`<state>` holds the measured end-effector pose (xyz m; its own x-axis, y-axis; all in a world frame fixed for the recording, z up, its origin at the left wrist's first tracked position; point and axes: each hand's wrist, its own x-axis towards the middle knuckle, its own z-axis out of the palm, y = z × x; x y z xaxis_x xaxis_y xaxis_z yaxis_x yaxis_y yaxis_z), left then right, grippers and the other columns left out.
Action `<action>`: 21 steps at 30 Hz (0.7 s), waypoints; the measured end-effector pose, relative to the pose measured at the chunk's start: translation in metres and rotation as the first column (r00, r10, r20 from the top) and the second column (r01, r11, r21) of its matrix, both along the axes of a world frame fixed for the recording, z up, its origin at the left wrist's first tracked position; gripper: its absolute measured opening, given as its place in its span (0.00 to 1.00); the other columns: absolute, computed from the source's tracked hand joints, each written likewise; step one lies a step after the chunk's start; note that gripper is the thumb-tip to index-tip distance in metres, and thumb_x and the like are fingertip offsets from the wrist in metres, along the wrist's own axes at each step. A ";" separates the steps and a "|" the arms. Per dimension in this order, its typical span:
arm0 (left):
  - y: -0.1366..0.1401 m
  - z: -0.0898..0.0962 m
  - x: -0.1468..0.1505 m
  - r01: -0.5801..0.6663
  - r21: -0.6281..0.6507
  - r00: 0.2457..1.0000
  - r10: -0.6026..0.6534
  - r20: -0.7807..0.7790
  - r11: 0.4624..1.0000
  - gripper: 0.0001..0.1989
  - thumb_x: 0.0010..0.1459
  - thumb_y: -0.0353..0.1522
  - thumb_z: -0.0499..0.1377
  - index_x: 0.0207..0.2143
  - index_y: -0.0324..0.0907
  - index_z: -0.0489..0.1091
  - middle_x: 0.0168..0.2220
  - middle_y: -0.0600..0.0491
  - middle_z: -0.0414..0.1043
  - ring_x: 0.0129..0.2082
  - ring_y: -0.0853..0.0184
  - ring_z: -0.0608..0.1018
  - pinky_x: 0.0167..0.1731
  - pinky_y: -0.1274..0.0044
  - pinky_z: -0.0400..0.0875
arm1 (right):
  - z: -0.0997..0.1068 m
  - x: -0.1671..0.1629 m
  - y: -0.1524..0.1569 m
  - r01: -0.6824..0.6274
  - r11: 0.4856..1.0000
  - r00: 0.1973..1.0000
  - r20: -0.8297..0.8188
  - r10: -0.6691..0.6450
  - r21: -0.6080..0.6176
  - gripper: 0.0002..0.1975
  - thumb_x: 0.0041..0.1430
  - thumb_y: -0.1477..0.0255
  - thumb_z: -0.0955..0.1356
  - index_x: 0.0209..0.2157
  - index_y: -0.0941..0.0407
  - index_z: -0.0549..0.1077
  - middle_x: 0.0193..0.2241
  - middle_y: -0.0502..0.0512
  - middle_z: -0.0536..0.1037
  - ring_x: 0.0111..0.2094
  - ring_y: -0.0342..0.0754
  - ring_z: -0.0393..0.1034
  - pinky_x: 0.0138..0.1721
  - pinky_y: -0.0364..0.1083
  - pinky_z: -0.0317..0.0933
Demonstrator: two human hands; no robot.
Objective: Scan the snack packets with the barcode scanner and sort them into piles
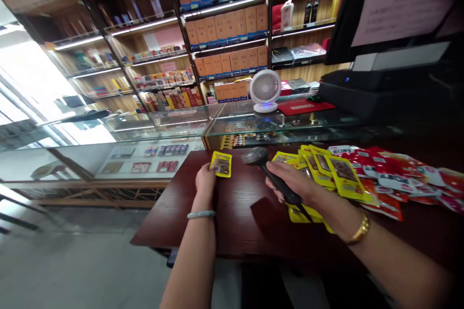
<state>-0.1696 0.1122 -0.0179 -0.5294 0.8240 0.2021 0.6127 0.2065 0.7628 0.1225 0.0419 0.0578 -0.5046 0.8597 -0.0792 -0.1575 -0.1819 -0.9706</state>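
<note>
My left hand (205, 179) is closed on the lower left edge of a small yellow snack packet (221, 164) near the far left corner of the dark red table (232, 217). In my right hand (292, 181) is a black handheld barcode scanner (277, 178), its head tilted left toward the packet. A heap of similar yellow packets (346, 176) lies around and behind my right hand, which hides part of it. Red and white packets (391, 174) are piled at the right, next to the yellow ones.
Behind the table runs a glass display counter (163, 125). On it stand a white fan (266, 89) and a red mat (306, 107). A dark monitor (348, 24) and black machine (380, 91) rise at the right. Shelves of boxed goods (228, 24) line the wall.
</note>
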 end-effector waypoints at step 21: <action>0.032 -0.008 0.164 0.405 0.060 0.806 -0.388 0.447 0.912 0.15 0.44 0.36 0.69 0.27 0.40 0.67 0.20 0.57 0.70 0.18 0.73 0.70 0.19 0.83 0.61 | 0.015 0.095 0.042 0.039 0.998 0.998 -0.043 -0.037 0.055 0.20 0.55 0.54 0.69 0.25 0.56 0.65 0.16 0.46 0.70 0.13 0.38 0.62 0.15 0.38 0.59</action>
<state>-0.0054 0.1440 -0.0262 -0.1801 0.9836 -0.0066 0.2485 0.0519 0.9672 0.2179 0.0838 0.0729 -0.4732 0.8809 -0.0104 -0.2039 -0.1210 -0.9715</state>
